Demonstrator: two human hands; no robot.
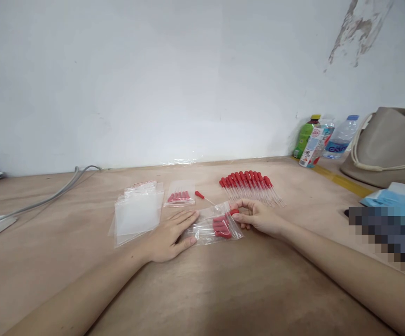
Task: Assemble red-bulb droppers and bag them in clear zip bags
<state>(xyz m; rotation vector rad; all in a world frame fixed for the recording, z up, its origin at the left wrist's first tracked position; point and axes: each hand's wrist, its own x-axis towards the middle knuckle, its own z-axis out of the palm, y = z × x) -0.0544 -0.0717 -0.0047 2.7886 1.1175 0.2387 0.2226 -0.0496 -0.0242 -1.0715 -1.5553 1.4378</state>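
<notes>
My left hand point(170, 235) lies flat with its fingers stretched out, pressing down the left end of a clear zip bag point(213, 227) that holds several red-bulbed droppers. My right hand point(256, 216) is closed in a pinch on the bag's right end, by the opening. A row of loose red-bulbed glass droppers point(249, 185) lies just behind my right hand. One single dropper point(202, 196) lies apart behind the bag. A filled small bag point(179, 196) sits further left, next to a stack of empty clear bags point(137, 212).
The wooden table point(202, 289) meets a white wall. Grey cables point(48, 196) run at the left. Three bottles point(319, 137), a beige bag point(389, 147) and a blue packet point(398, 193) stand at the right. A yellow strip point(342, 181) crosses the right table area.
</notes>
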